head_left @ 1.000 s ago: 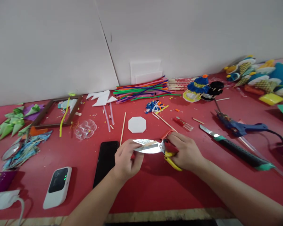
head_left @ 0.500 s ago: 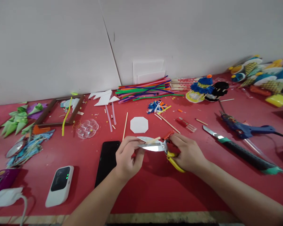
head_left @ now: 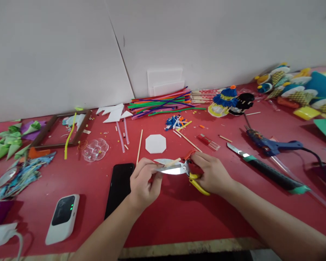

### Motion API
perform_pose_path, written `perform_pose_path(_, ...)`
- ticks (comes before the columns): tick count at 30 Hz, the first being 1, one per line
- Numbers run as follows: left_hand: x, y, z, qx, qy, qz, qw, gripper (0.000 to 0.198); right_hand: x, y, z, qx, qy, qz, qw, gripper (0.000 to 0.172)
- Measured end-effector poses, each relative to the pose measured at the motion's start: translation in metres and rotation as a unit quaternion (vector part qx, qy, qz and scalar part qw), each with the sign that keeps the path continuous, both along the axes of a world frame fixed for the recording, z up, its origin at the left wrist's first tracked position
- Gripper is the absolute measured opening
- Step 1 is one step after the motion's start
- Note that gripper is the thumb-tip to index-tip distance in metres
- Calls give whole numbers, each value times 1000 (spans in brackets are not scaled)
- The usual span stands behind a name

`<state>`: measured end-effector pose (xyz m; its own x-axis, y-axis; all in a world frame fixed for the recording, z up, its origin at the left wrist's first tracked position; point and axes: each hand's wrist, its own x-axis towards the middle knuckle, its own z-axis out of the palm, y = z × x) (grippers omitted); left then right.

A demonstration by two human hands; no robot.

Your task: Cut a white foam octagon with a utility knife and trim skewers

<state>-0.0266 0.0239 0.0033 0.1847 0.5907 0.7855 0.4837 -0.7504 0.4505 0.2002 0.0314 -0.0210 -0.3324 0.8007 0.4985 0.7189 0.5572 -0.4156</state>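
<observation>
My right hand (head_left: pixel 213 172) is closed round the red and yellow handles of a pair of scissors (head_left: pixel 176 169). The blades point left, parted a little, and a short pale wooden stick (head_left: pixel 172 162) lies between them. Pinched in the fingers of my left hand (head_left: pixel 145 181) is the stick's left end, right by the blade tips; the fingers hide that end. Just beyond the blades a white octagonal card (head_left: pixel 155 144) lies flat on the red table. A black phone (head_left: pixel 118 188) rests to the left of my left hand.
A utility knife (head_left: pixel 268 170) and a blue glue gun (head_left: pixel 271 143) lie to the right. Bundled pipe cleaners (head_left: pixel 163 103) sit against the wall. A white device with a screen (head_left: pixel 63 219), a brown frame (head_left: pixel 80 130) and a clear flower-shaped tray (head_left: pixel 95 149) are on the left.
The whole view has shifted slightly, so things on the table appear further left. Both hands, the scissors and the stick keep nearly the same hold and position.
</observation>
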Motion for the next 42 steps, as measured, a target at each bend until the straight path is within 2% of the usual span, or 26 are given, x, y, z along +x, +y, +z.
perform_pose_path(14, 0, -3, 0, -5, 2, -3, 1000, 18, -2, -3, 6, 21, -9, 11, 1000, 10)
perform_pose_path(20, 1, -4, 4, -12, 13, 22, 1000, 12, -2, -6, 1, -7, -48, -16, 999, 3)
perform_pose_path(25, 2, -4, 6, -5, 24, 41, 999, 11, -3, -9, -1, -46, -74, -45, 995, 6)
perform_pose_path(42, 0, -5, 5, -9, 36, 25, 999, 9, 2, -5, -4, -21, -93, -16, 995, 9)
